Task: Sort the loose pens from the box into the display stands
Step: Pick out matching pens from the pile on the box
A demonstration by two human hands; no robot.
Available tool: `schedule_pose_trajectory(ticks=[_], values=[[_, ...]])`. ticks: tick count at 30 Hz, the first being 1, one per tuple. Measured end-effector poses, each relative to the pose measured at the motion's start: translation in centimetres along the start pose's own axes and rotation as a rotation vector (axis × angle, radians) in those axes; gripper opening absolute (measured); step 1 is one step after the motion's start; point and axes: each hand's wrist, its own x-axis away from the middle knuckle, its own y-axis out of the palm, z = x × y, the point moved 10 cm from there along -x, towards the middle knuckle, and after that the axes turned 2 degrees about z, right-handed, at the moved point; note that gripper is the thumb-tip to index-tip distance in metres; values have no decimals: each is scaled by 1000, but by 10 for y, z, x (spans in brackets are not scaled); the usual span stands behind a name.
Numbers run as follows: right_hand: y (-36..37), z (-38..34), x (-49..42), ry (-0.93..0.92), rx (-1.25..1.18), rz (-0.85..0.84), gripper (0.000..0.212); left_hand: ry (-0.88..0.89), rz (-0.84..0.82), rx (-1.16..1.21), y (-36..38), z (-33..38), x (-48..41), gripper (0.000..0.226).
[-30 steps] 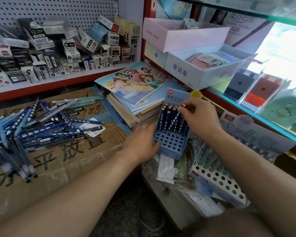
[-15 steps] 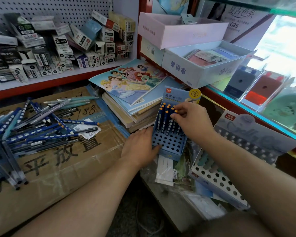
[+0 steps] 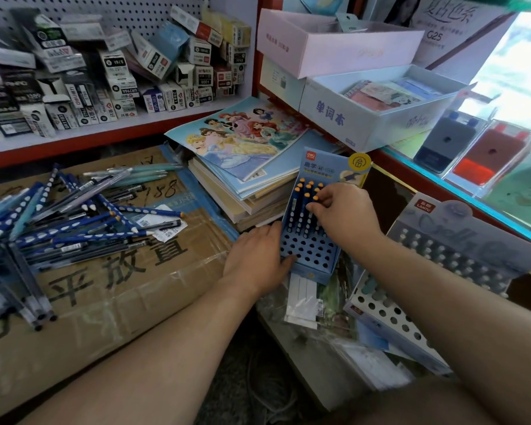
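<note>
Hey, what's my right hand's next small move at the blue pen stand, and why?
Probably press that dark blue, orange-capped pen fully into its hole and let go: the right hand pinches its top, the left hand steadies the blue perforated stand, and front holes are empty.

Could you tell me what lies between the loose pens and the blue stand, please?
Head view: bare cardboard box top, the book stack, and the left hand.
</note>
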Motion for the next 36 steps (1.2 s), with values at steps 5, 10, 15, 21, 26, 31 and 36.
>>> schedule_pose_trajectory(ticks=[5,10,15,21,26,31,36], values=[[1,11,8,56,-41,-85,33,2,-34,61,0,1,1,62],[-29,-25,21,-47,-205,-3,33,-27,76,219,-42,-8,23,63],[-9,-85,45,-277,-379,-251,42,-99,69,168,-100,-49,60,67],[33,-162,87,-493,-311,-515,82,-344,63,184,-187,-133,138,92],[69,-220,121,-613,-259,-595,87,-514,164,325,-233,-184,197,101],[103,-259,130,-603,-297,-632,88,-577,267,412,-257,-212,236,91],[141,-278,114,-559,-188,-561,74,-634,408,500,-268,-234,252,73]])
